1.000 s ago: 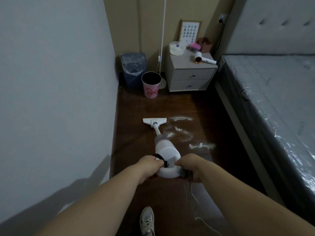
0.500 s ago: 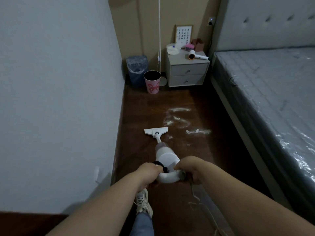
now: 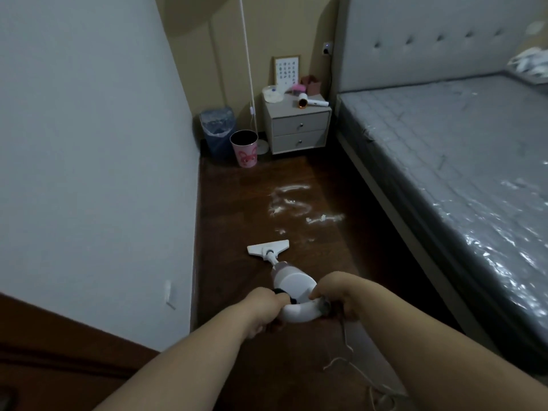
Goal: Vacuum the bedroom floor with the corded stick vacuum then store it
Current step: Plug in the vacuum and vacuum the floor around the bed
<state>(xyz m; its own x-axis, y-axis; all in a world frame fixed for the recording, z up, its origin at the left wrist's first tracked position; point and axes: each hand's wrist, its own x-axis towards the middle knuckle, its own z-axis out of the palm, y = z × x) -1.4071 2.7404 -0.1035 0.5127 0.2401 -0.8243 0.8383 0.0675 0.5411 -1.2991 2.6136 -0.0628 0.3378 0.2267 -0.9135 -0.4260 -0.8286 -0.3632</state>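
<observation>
From the head view, both hands grasp the loop handle of the white stick vacuum [image 3: 292, 287]: the left hand [image 3: 264, 304] has its fingers curled round the handle's left side, the right hand [image 3: 338, 292] round its right. The vacuum's floor head [image 3: 268, 247] rests on the dark wooden floor [image 3: 231, 209], just short of the scattered white powder [image 3: 292, 203]. Its cord [image 3: 360, 372] trails beside the right forearm.

A single head-worn wide-angle view looks forward and down along the floor [image 3: 296, 179] toward the far wall.
</observation>
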